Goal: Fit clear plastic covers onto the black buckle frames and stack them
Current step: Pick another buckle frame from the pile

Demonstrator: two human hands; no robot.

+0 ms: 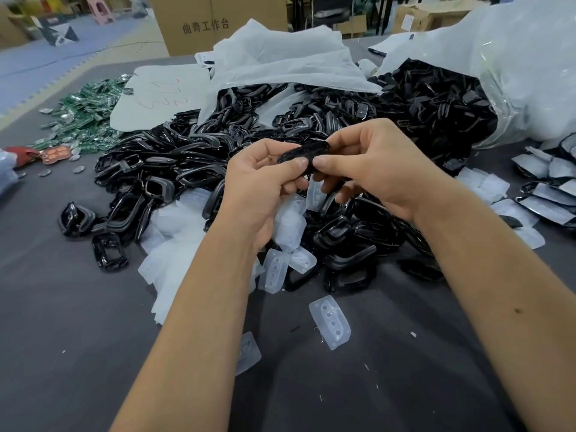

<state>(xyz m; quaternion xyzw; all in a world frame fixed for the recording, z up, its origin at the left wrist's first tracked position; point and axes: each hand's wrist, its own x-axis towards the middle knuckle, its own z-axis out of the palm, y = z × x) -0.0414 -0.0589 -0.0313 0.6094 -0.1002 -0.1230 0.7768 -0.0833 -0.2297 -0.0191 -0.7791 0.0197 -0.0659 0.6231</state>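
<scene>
Above the heap of glossy black plastic buckle frames (174, 169) on the grey table (62, 307), my left hand (258, 185) and right hand (371, 169) pinch one black oval frame (304, 152) between thumbs and fingers; a clear holed plastic cover (314, 193) hangs beneath.

Frames (162, 169) left of bag (514, 88)

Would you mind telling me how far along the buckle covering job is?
Done: a small group of covered black frames lies at the far right. In hand: both the left hand and right hand pinch one black plastic buckle frame. Left: a large heap of bare black frames and loose clear plastic covers.
</scene>
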